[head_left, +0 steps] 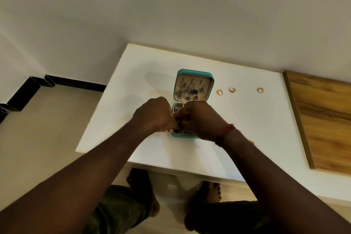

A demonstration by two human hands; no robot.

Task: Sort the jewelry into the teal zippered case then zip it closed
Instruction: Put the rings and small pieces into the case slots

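The teal zippered case [193,72] lies open on the white table [247,129], its lid flat toward the wall with several silver earrings [191,92] hung inside. My left hand [153,115] and my right hand [201,119] meet over the case's lower half, fingers pinched together on a small dark piece of jewelry [178,120]. The hands hide most of the lower compartments. Three gold rings lie on the table right of the case: one [219,92], one [232,90], one [260,90]. A small gold item [252,142] peeks out beside my right wrist.
A wooden board [326,119] adjoins the table on the right. The wall runs just behind the table. Floor and a black skirting [57,81] lie to the left. My legs and bare feet [212,192] are below the table's near edge.
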